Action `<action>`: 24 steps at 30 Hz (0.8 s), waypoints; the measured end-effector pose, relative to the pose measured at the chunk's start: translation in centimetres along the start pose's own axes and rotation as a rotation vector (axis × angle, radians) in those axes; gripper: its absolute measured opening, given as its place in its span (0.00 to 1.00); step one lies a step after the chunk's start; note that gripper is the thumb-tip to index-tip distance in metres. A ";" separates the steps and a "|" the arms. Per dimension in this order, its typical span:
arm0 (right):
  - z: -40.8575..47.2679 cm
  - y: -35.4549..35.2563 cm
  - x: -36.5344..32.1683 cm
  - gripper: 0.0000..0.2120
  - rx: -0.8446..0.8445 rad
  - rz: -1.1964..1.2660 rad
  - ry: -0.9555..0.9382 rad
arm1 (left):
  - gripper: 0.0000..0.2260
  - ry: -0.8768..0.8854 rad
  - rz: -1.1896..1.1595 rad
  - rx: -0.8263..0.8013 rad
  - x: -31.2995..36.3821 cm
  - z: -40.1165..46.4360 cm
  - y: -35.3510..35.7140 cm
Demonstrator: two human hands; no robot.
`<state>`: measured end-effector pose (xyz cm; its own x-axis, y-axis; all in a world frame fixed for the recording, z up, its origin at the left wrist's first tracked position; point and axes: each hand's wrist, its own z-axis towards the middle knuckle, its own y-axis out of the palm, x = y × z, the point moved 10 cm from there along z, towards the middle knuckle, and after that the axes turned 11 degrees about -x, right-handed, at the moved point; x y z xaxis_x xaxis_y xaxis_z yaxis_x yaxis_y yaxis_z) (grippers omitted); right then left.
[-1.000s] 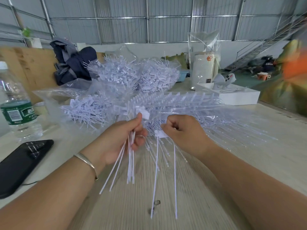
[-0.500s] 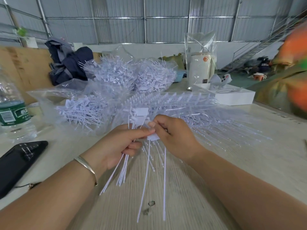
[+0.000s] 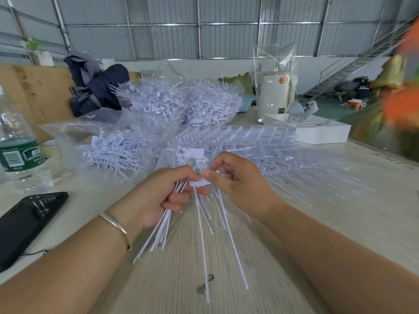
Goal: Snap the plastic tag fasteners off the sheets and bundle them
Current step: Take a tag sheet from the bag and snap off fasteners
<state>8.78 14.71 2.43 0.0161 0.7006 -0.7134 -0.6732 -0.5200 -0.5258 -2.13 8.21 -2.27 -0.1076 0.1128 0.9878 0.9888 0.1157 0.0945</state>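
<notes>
While the left hand [image 3: 163,196] grips a bundle of loose fasteners [image 3: 163,225] near the middle of the table [image 3: 340,223], its fingers curled round their stems, the thin tails fan down and toward the near edge. Just to its right, touching its thumb tip, the right hand [image 3: 235,184] pinches the flat white head of a single fastener [image 3: 199,182], whose long stem hangs straight toward the near edge, roughly parallel to the bundle. Both hands meet at that head, so the fastener lies between them, with the left hand the nearer receiver; judging by this, the coming move is a short leftward slide of the head in beside the bundled ones. Beyond the hands, on the far side, the unsnapped sheets [image 3: 260,141] lie flat with their rows running left to right, closer to the right hand.
</notes>
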 end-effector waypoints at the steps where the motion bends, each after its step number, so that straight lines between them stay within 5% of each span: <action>1: 0.0 0.0 0.0 0.12 0.008 -0.007 0.002 | 0.04 0.004 0.002 -0.013 0.1 0.0 0.2; 24: 0.3 0.6 -0.4 0.13 -0.038 0.324 0.051 | 0.07 0.062 0.118 -0.044 0.8 0.0 1.2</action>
<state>8.14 14.25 2.54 -0.1565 0.4709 -0.8682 -0.6216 -0.7300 -0.2839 -1.02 8.40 -1.35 0.0148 0.0614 0.9980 0.9979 0.0620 -0.0186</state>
